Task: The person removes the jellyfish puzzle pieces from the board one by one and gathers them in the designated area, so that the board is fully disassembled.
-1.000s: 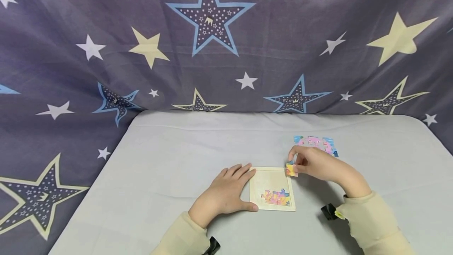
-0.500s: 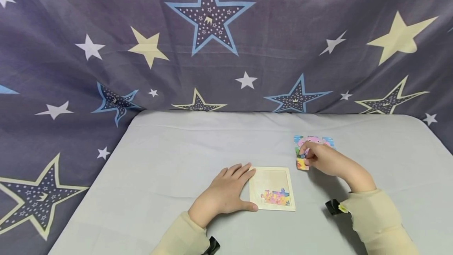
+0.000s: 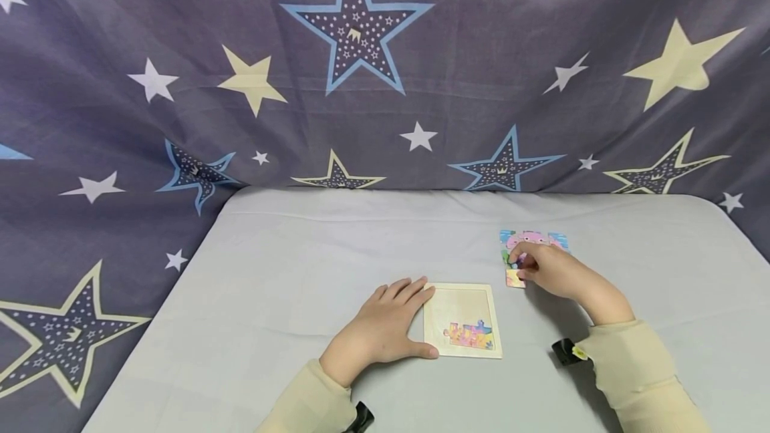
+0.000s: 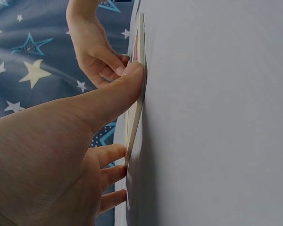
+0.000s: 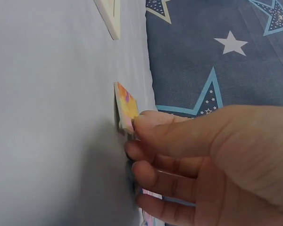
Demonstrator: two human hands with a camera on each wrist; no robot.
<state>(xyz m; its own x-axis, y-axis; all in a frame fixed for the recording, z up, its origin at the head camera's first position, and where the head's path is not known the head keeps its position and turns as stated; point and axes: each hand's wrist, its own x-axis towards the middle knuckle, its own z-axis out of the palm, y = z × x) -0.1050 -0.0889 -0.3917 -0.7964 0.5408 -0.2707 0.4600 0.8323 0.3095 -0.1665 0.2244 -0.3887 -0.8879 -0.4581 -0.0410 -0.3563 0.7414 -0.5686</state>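
Note:
My right hand pinches a yellow and orange jigsaw piece between thumb and fingers, at the near-left side of a patch of pink and blue jigsaw pieces. In the right wrist view that jigsaw piece stands tilted, one edge close over the cloth. Spread out, my left hand rests at the left side of a pale wooden puzzle tray, thumb by its near corner and fingertips by the far one. Several joined pieces lie in the tray's near-right part. The right hand covers some of the far pieces.
A light grey cloth covers the table. Behind it hangs a dark curtain printed with stars. Each sleeve has a black wrist camera, such as the right one, low over the cloth.
My right hand has carried the jigsaw piece from the tray's far-right corner rightward to the pink and blue pieces; over the last half second it has barely shifted. The left hand stays put.

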